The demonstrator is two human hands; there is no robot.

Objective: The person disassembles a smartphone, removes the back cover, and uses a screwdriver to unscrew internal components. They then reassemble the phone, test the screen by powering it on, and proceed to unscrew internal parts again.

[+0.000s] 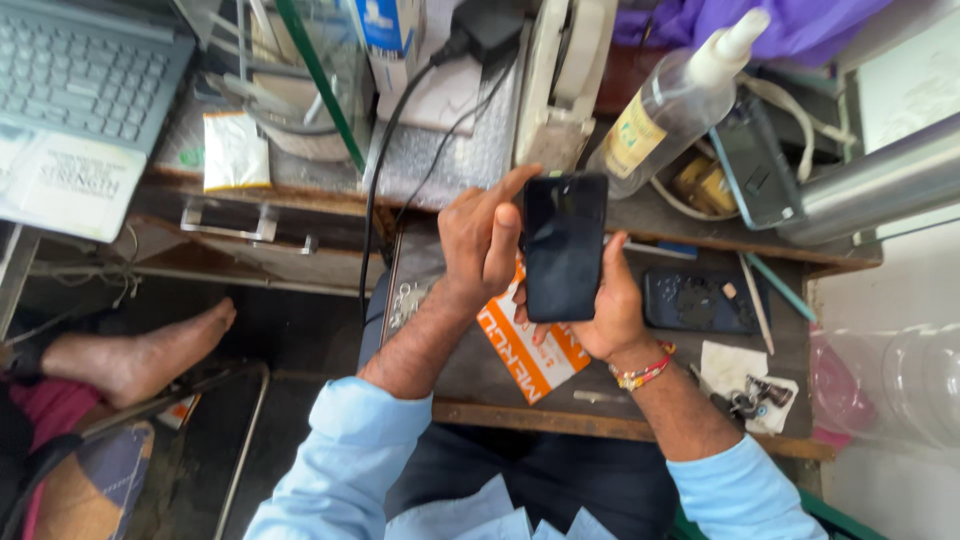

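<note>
A black smartphone (564, 245) with a dark, glossy screen is held above the worn wooden workbench (620, 425). My right hand (610, 310) cradles it from below and the right, a beaded band on the wrist. My left hand (482, 240) rests against the phone's left edge, index finger stretched to its upper left corner. Under the phone lies an orange and white packet (530, 360). A dark phone back cover (698, 300) lies on the bench just right of my right hand.
A clear pump bottle (665, 105) stands behind the phone. Small parts lie on a white tissue (745, 385) at the right. A laptop (85, 65) sits far left, black cables (385, 150) hang over a drawer, and another person's bare foot (150, 350) is below left.
</note>
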